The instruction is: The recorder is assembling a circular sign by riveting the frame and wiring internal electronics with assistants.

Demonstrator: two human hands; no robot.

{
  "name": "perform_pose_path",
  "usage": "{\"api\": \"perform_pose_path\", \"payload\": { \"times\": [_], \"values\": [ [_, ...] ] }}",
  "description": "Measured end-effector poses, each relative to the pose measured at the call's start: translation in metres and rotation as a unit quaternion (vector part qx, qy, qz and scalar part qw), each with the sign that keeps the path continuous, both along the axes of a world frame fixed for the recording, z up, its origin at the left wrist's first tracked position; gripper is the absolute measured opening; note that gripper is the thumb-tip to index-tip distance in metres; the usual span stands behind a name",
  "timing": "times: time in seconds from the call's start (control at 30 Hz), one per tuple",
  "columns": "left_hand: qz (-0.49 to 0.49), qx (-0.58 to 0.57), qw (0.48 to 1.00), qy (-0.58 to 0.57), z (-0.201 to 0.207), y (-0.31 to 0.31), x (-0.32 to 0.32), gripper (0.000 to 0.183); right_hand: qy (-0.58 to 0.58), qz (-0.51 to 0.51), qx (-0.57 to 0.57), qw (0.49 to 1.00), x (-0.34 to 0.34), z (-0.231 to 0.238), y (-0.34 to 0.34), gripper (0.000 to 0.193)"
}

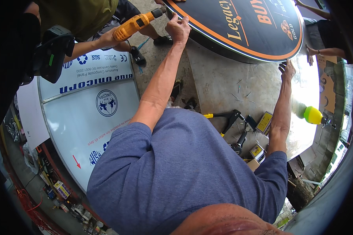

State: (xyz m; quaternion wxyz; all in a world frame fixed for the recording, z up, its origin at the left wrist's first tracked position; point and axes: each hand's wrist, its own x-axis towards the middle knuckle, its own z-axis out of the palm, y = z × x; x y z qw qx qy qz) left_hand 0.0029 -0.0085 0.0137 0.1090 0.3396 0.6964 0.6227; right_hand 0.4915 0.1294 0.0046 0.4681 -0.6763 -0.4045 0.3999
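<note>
A large round black sign (215,23) with an orange ring and lettering rests over a metal-topped table. My left hand (179,29) has its fingers closed at the sign's left rim, close to the drill's tip. At the near right rim, my right hand (288,70) grips the edge, with the thumb up against it and the fingers partly in shadow. An orange cordless drill (133,26) is in another person's hand (108,38), its front end pointing at the rim beside my left hand. A second person's hand (311,52) is spread by the sign's right side.
On the metal table (215,78) lie several rivets (239,98), a black-and-yellow hand riveter (228,119), and small yellow boxes (264,122). A yellow-green round object (313,115) sits at the right. White composite panels (90,129) stand at the left, above cluttered floor items (62,190).
</note>
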Motion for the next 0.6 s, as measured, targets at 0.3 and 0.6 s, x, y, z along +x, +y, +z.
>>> {"api": "perform_pose_path", "payload": {
  "times": [0.3,0.6],
  "values": [
    [-0.001,-0.001,1.000,0.022,-0.0028,0.0011,-0.0021,0.055,-0.006,-0.005,-0.005,1.000,-0.0021,0.0026,-0.0005,0.032],
    [-0.007,0.009,1.000,-0.002,-0.0084,0.0040,-0.0038,0.055,0.014,-0.008,-0.010,1.000,0.0021,-0.0033,0.0024,0.032]
  ]
}}
